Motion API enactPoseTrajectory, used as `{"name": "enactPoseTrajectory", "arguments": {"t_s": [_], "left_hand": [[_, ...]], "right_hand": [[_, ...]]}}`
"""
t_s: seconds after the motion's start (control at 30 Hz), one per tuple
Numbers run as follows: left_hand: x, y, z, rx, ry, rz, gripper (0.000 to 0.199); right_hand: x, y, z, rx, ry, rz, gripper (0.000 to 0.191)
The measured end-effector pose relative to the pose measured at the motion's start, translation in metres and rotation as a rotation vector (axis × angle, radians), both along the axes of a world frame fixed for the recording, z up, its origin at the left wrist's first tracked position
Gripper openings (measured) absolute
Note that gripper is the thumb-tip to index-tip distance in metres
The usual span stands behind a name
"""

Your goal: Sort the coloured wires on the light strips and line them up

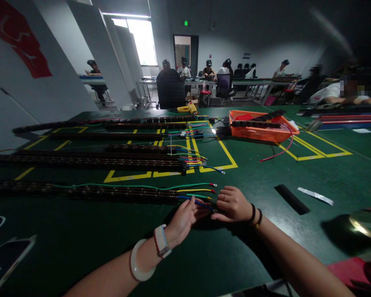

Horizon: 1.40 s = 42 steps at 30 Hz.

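Blue wire (183,198) sits loosely held in the left hand (183,220) – right hand (234,204) curled, hold unclear – hard tugging could loosen its lug (215,210)

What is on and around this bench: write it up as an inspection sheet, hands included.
Surface: green table, marked with yellow tape.
Job's things: dark strip bundles, the nearest running out from the left.
Clutter: black strip and white strip at right; orange basket and yellow heat gun farther back.
Hands: left hand under the blue lead; right hand curled near its end; firmness of grip unclear.
Cables: green lead ends in a ring terminal; a red cable trails beside the basket.
Surroundings: people seated at benches behind; lit green sign above a doorway.
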<state>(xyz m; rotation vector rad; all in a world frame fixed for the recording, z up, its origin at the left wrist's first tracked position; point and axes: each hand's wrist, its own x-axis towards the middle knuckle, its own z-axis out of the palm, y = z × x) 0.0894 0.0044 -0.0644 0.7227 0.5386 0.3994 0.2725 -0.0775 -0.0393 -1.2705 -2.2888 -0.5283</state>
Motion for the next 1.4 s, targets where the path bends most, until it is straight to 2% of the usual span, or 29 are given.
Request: {"name": "enactPoseTrajectory", "arguments": {"t_s": [0.13,0.23,0.3,0.43,0.53,0.63,0.8,0.93,1.0,1.07,1.17,1.23,1.3,1.4], "left_hand": [[0.002,0.000,-0.002,0.001,-0.035,0.012,0.022],[0.002,0.000,0.000,0.002,-0.037,0.015,0.023],[0.000,-0.001,0.003,0.019,-0.023,-0.058,0.027],[-0.003,-0.003,0.008,0.139,0.082,-0.309,0.039],[-0.003,-0.004,0.007,0.262,0.117,-0.423,0.042],[-0.003,-0.005,0.004,0.308,0.092,-0.452,0.042],[-0.003,-0.004,0.003,0.302,0.068,-0.455,0.041],[-0.003,-0.005,0.005,0.310,0.083,-0.446,0.039],[-0.003,-0.005,0.005,0.311,0.087,-0.447,0.039],[-0.003,-0.005,0.005,0.316,0.085,-0.448,0.038],[-0.003,-0.005,0.004,0.334,0.079,-0.449,0.038],[-0.003,-0.005,0.003,0.337,0.077,-0.452,0.039],[-0.003,-0.005,0.003,0.332,0.075,-0.450,0.039],[-0.003,-0.006,0.004,0.333,0.076,-0.443,0.039]], "right_hand": [[-0.006,0.003,-0.008,0.003,-0.059,0.020,0.035],[-0.005,0.005,-0.012,-0.076,0.013,-0.036,0.033],[-0.003,0.006,-0.012,-0.199,0.142,-0.149,0.038],[-0.001,0.008,-0.008,-0.467,0.343,-0.372,0.045],[-0.002,0.010,-0.010,-0.592,0.267,-0.379,0.045],[-0.006,0.010,-0.013,-0.661,0.185,-0.406,0.043],[-0.013,0.010,-0.018,-0.643,0.110,-0.521,0.040],[-0.013,0.009,-0.018,-0.637,0.163,-0.554,0.040],[-0.008,0.009,-0.014,-0.670,0.308,-0.520,0.045],[0.001,0.008,-0.008,-0.664,0.563,-0.483,0.052],[0.021,0.009,0.002,-0.479,0.948,-0.485,0.052],[0.032,0.013,0.006,-0.365,1.071,-0.495,0.048],[0.037,0.018,0.009,-0.358,1.062,-0.471,0.044],[0.028,0.031,0.013,-0.450,0.828,-0.359,0.037]]}}
